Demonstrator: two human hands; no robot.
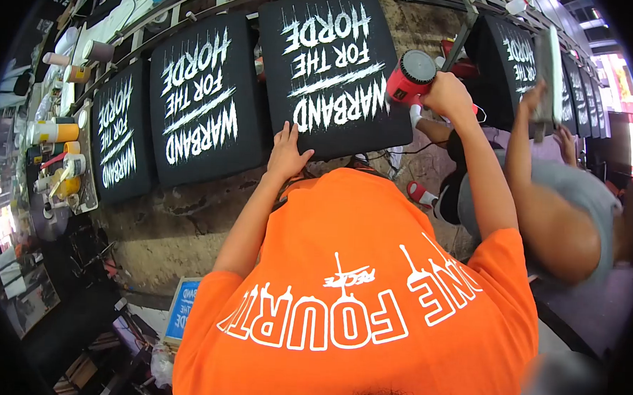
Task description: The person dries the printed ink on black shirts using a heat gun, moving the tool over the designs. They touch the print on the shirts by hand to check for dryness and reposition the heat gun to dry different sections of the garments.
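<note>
My right hand is wrapped round a red heat gun with a round black grille at its end. The gun is over the right edge of a black printed shirt, laid flat on a board. White lettering on it reads "WARBAND FOR THE HORDE", upside down from here. At the shirt's near left edge lies my left hand, fingers apart, touching the fabric and holding nothing. To the left are another black shirt and a further one, both bearing the same print.
Jars and tubs of ink crowd the left side. On the right, a co-worker in grey has hands at a pale frame, beside more printed black shirts. A blue screen leans low at the left.
</note>
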